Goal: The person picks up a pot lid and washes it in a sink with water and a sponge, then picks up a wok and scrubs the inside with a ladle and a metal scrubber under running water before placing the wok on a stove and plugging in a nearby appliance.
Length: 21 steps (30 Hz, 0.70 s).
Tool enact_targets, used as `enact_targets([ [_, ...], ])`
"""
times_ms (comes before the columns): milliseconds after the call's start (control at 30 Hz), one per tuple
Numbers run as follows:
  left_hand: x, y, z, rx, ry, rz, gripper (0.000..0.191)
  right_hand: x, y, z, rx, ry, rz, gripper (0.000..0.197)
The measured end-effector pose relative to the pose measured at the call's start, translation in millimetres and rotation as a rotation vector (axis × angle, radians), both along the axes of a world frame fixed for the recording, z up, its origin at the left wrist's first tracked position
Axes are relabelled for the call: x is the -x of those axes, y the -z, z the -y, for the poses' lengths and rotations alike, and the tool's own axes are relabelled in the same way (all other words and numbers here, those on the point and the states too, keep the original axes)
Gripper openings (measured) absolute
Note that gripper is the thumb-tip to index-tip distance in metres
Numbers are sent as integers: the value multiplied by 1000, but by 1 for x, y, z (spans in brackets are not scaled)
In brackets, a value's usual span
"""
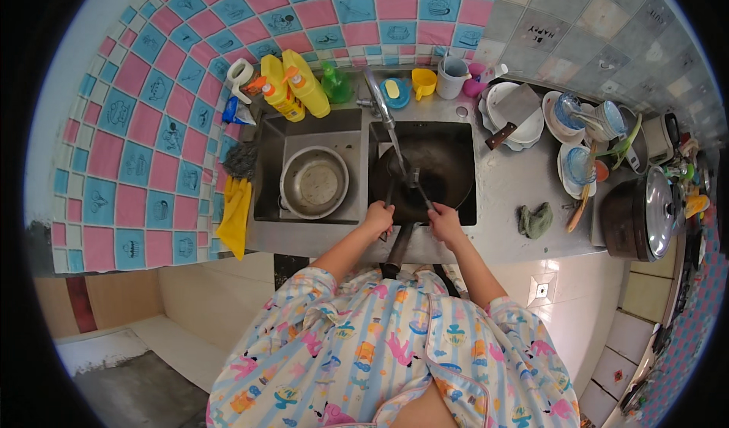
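Over the right sink basin, my left hand grips a dark-handled utensil whose far end is hard to make out. My right hand is closed around the handle of a second metal utensil. Its head lies below the faucet, where water seems to be falling. Beneath both utensils a dark wok fills most of the basin. The wok's brown handle sticks out over the counter's front edge, between my wrists.
A metal bowl sits in the left basin. Yellow bottles and a green bottle stand behind. On the right are a cleaver across stacked plates, a cloth and a lidded pot. Yellow gloves hang left.
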<state>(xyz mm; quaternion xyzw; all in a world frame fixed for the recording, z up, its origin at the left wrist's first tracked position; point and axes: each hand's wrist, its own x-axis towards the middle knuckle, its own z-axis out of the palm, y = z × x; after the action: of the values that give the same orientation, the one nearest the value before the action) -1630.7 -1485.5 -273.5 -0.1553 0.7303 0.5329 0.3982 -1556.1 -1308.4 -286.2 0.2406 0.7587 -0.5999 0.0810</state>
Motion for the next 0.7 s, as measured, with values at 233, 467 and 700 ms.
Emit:
enact_targets([
  [233, -21, 9, -2, -42, -33, 152, 14, 49, 16, 20, 368, 114, 423, 48],
  [467, -23, 18, 14, -76, -54, 152, 12, 60, -6, 11, 382, -70, 584, 41],
  [700, -25, 9, 9, -150, -131, 198, 11, 47, -3, 18, 389, -26, 539, 51],
])
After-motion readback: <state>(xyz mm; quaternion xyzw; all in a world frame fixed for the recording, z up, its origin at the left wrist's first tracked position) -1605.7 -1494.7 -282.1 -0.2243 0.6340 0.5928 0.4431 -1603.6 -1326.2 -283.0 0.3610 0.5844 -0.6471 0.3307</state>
